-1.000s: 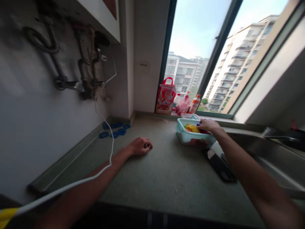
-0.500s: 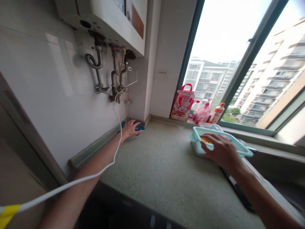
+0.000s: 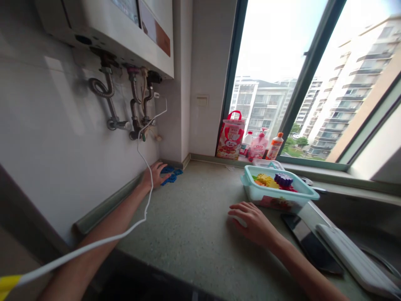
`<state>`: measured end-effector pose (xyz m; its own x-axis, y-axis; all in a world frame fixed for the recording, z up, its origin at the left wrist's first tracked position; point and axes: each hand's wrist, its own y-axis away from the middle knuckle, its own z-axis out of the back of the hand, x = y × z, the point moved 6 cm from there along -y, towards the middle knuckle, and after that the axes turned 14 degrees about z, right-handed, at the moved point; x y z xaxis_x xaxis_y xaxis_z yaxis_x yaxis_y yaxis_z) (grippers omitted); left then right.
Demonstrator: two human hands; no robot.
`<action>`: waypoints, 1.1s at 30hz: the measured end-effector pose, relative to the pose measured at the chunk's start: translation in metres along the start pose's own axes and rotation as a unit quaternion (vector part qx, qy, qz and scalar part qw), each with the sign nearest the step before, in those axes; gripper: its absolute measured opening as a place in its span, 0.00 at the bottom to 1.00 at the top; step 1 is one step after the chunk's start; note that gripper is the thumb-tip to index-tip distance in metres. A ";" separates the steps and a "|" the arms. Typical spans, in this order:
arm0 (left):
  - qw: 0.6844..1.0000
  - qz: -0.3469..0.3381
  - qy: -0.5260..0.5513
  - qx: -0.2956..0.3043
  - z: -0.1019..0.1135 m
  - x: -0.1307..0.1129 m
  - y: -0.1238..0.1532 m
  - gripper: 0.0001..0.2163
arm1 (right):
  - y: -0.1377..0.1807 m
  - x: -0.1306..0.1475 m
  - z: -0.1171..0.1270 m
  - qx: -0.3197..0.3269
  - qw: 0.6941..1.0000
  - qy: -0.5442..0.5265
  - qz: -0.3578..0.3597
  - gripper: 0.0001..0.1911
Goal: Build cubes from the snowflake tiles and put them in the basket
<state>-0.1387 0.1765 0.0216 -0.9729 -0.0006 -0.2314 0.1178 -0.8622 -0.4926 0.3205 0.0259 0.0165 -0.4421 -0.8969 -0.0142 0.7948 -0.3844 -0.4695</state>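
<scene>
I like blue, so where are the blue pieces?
In the head view, the blue pieces lie at left on the counter, near the wall corner, beside the left hand.

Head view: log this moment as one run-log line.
left hand: at blue pieces | right hand: near tub | tub: open, purple item inside

Head-worn view, forward and down over the near counter (image 3: 194, 234) towards the window (image 3: 266, 46), dim sink (image 3: 354, 205) probably partly in frame
</scene>
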 end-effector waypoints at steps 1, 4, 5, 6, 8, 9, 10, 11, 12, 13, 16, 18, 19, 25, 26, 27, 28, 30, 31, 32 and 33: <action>1.000 -0.002 0.012 -0.016 0.003 0.000 0.000 0.34 | 0.000 0.000 0.000 0.000 1.000 -0.006 -0.001 0.13; 1.000 0.005 0.017 -0.007 0.001 -0.001 0.000 0.34 | -0.002 0.003 -0.003 0.008 1.000 -0.026 0.005 0.14; 1.000 0.010 0.010 0.015 -0.004 0.000 -0.001 0.34 | -0.002 0.004 -0.004 0.011 0.999 -0.032 0.006 0.14; 0.999 0.016 0.002 0.040 -0.009 0.000 -0.002 0.35 | -0.003 0.005 -0.004 0.014 0.999 -0.037 0.007 0.13; 0.996 0.027 -0.012 0.080 -0.019 0.000 -0.007 0.37 | -0.004 0.007 -0.004 0.023 0.999 -0.045 0.006 0.13; 0.995 0.029 -0.016 0.093 -0.023 0.000 -0.010 0.37 | -0.004 0.008 -0.004 0.027 0.999 -0.048 0.004 0.13; 0.994 0.032 -0.019 0.102 -0.027 0.000 -0.015 0.38 | -0.005 0.008 -0.004 0.030 0.998 -0.050 0.001 0.13; 0.993 0.035 -0.022 0.111 -0.030 -0.001 -0.019 0.38 | -0.005 0.007 -0.004 0.033 0.998 -0.053 -0.002 0.13; 0.991 0.039 -0.026 0.122 -0.034 -0.002 -0.024 0.39 | -0.005 0.007 -0.004 0.034 0.998 -0.056 -0.003 0.13; 0.990 0.041 -0.029 0.134 -0.038 -0.003 -0.028 0.39 | -0.005 0.006 -0.003 0.033 0.998 -0.059 -0.002 0.13; 0.986 0.027 -0.032 0.164 -0.046 -0.012 -0.034 0.38 | -0.003 0.003 -0.001 0.023 0.998 -0.063 -0.002 0.13; 0.985 0.006 -0.028 0.171 -0.048 -0.021 -0.031 0.37 | -0.001 0.000 -0.001 0.019 0.998 -0.066 -0.008 0.13; 0.984 -0.003 -0.024 0.176 -0.048 -0.026 -0.027 0.36 | 0.000 -0.001 -0.001 0.020 0.997 -0.070 -0.009 0.13; 0.975 -0.079 0.015 0.208 -0.041 -0.071 0.013 0.34 | 0.000 -0.001 -0.007 0.028 0.994 -0.099 -0.020 0.13; 0.972 -0.096 0.023 0.214 -0.039 -0.082 0.020 0.34 | 0.000 -0.001 -0.009 0.025 0.994 -0.103 -0.026 0.13; 0.969 -0.111 0.031 0.219 -0.038 -0.093 0.028 0.34 | 0.000 -0.002 -0.010 0.019 0.994 -0.106 -0.031 0.14; 0.966 -0.125 0.040 0.223 -0.037 -0.105 0.035 0.34 | 0.000 -0.003 -0.011 0.011 0.993 -0.109 -0.036 0.15; 0.960 -0.153 0.060 0.226 -0.035 -0.131 0.050 0.33 | 0.001 -0.007 -0.013 -0.008 0.993 -0.108 -0.048 0.18; 0.957 -0.168 0.072 0.227 -0.034 -0.146 0.058 0.33 | 0.002 -0.009 -0.014 -0.017 0.993 -0.106 -0.056 0.20; 0.952 -0.183 0.086 0.228 -0.032 -0.161 0.066 0.32 | 0.003 -0.012 -0.015 -0.024 0.992 -0.103 -0.063 0.22; 0.948 -0.199 0.099 0.230 -0.031 -0.176 0.074 0.32 | 0.005 -0.014 -0.015 -0.031 0.992 -0.100 -0.071 0.24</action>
<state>0.0473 0.1287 0.0001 -0.8605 0.4264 -0.2789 -0.3936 -0.9039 -0.1674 0.3240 0.0402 0.0011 -0.4509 -0.8626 0.2292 0.7006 -0.5012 -0.5079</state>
